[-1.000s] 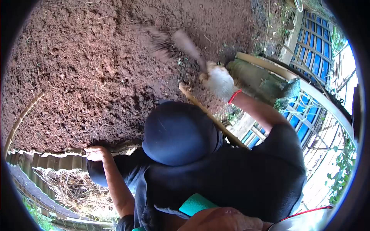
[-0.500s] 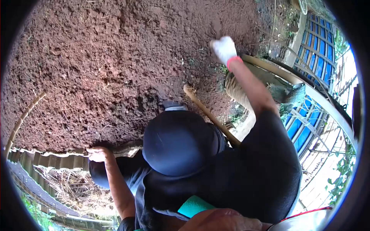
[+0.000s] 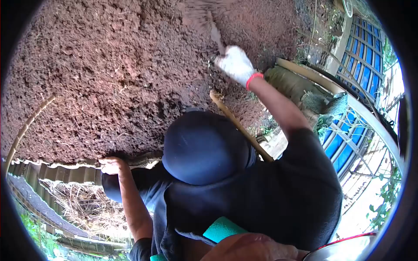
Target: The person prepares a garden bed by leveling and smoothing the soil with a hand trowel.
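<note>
My right hand (image 3: 235, 65), in a white glove with a red cuff, is closed round the handle of a tool (image 3: 217, 38). The tool's far end is smeared by motion over the reddish-brown soil (image 3: 117, 65). At the lower left my bare left hand (image 3: 112, 165) grips the upper edge of a corrugated sheet (image 3: 72, 174) beside the soil; some of its fingers are hard to make out. A dark blue rounded shape (image 3: 202, 148) hides part of the ground between the hands.
A wooden pole (image 3: 239, 126) slants across the centre. A curved stick (image 3: 28, 126) stands at the left. Dry straw (image 3: 91, 209) lies beyond the sheet. At the right are a full sack (image 3: 294, 85), a curved rail (image 3: 324, 80) and blue slatted panels (image 3: 361, 52).
My right hand has moved left and slightly down; the tool now shows above it, its end blurred. My left hand stays at the sheet's edge. The view has shifted slightly.
</note>
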Demonstrator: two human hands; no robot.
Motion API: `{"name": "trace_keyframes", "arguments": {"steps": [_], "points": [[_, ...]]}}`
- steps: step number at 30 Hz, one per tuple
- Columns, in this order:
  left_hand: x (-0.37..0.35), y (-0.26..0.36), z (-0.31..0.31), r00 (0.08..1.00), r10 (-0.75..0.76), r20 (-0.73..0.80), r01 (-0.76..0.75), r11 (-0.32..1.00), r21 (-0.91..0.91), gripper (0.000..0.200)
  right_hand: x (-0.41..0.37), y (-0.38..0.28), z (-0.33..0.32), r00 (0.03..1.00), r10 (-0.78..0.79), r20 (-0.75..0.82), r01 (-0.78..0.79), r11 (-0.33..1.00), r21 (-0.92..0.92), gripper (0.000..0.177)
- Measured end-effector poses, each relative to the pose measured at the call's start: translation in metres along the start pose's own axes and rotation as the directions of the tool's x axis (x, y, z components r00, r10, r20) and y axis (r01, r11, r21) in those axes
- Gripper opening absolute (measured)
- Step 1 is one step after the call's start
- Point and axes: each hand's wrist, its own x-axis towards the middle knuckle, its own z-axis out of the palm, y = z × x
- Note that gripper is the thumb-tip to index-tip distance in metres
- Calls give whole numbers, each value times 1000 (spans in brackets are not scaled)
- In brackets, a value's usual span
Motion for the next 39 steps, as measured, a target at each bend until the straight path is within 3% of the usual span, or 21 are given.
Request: {"name": "trace_keyframes", "arguments": {"steps": [1, 3, 4, 5, 6, 7, 8, 11, 14, 15, 17, 18, 22, 23, 24, 26, 29, 30, 32, 36, 39], "points": [[4, 10, -1, 1000, 8, 23, -9, 1000, 16, 28, 0, -1, 4, 975, -197, -107, 177, 969, -170, 32], [3, 4, -9, 994, 41, 99, -50, 995, 84, 28, -2, 15, -6, 975, 119, -187, -104, 991, 86, 27], [1, 16, -30, 983, 85, 161, -115, 976, 186, 25, 14, 50, -11, 944, 320, -81, -265, 882, 390, 28], [4, -22, 26, 948, 314, -40, -300, 931, 208, 23, 27, 78, -11, 877, 474, 83, -416, 659, 627, 28], [6, -59, 80, 805, 534, -259, -447, 832, 328, 22, 21, 78, -7, 855, 506, 110, -478, 688, 546, 28], [-2, -58, 69, 808, 535, -245, -448, 829, 334, 22, 16, 72, -6, 837, 532, 131, -526, 712, 466, 28], [-8, -43, 49, 867, 449, -219, -371, 872, 319, 26, 10, 66, -7, 818, 557, 144, -564, 728, 390, 29], [-1, 12, -22, 996, 56, 75, -64, 992, 109, 29, -49, 20, -16, 989, 137, 54, -112, 939, -324, 33], [0, 2, -6, 999, 19, 46, -15, 995, -99, 39, -40, 72, 4, 923, 374, -86, -335, 894, 296, 30], [2, 1, -6, 995, -82, 63, 91, 984, -153, 40, -37, 57, -11, 862, 505, 44, -358, 544, 759, 23], [0, 7, -17, 1000, 12, 11, -12, 1000, -17, 42, -7, 98, 10, 900, 412, 140, -412, 700, 583, 24], [2, 1, -14, 960, 278, -19, -273, 952, 136, 47, -8, 88, 21, 879, 443, 174, -470, 751, 463, 26], [0, 8, -13, 995, 93, -22, -94, 995, -29, 46, -30, 43, 0, 983, 161, 87, -159, 987, -29, 38], [5, 27, -42, 957, -189, 218, 231, 956, -183, 47, -38, 30, -16, 997, 50, 54, -41, 986, -164, 41], [2, 37, -37, 962, -198, 190, 232, 957, -177, 43, -28, 31, -23, 991, 92, -94, -104, 987, -124, 41], [3, 20, -27, 977, -166, 131, 180, 978, -106, 35, -10, 49, -23, 891, 237, -387, -278, 959, -52, 42], [-4, -14, 13, 923, 368, -113, -287, 854, 433, 25, 62, 89, -48, 829, 255, -497, -442, 844, -303, 58], [-2, -11, 12, 961, 274, -39, -244, 905, 350, 25, 78, 75, -61, 840, 323, -437, -499, 776, -385, 60], [1, -10, 9, 981, 195, 14, -194, 961, 198, 24, 104, 73, -53, 658, 185, -730, -630, 667, -398, 56], [-5, -21, 16, 915, 364, -171, -320, 916, 240, 22, 110, 30, -84, 782, -176, -597, -353, 665, -658, 55], [-5, -2, -11, 986, 167, 11, -166, 975, 148, 25, 177, 58, -53, 735, 82, -674, -41, 996, 77, 62]]}}
